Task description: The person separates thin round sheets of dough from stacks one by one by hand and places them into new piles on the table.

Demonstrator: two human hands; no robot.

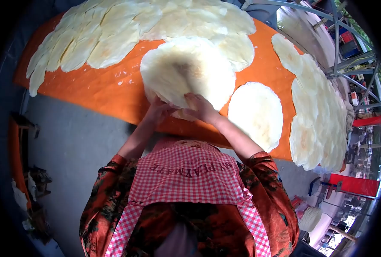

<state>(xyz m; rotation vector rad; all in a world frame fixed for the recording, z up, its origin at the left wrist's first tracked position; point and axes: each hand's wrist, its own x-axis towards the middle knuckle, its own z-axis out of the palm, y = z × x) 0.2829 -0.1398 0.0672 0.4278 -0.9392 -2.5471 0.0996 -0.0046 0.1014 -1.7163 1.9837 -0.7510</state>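
Note:
A stack of large, thin round flatbreads (156, 64) lies near the front of an orange-covered table, with a dark shadow across its top. At the stack's near edge, my left hand (158, 111) has its fingers closed on the rim of a flatbread. My right hand (202, 109) is close beside it, fingers bent over the top surface and thumb toward the rim, gripping the same edge. A small fold of flatbread hangs below the two hands. Another round flatbread (256, 113) lies flat to the right of the stack.
Overlapping flatbreads (113, 40) cover the far side of the orange cloth (104, 92). More overlapping flatbreads (314, 115) lie along the right. Metal framework (336, 38) stands beyond the table at right. Grey floor (79, 150) shows at left, with a dark rack (32, 171) further left.

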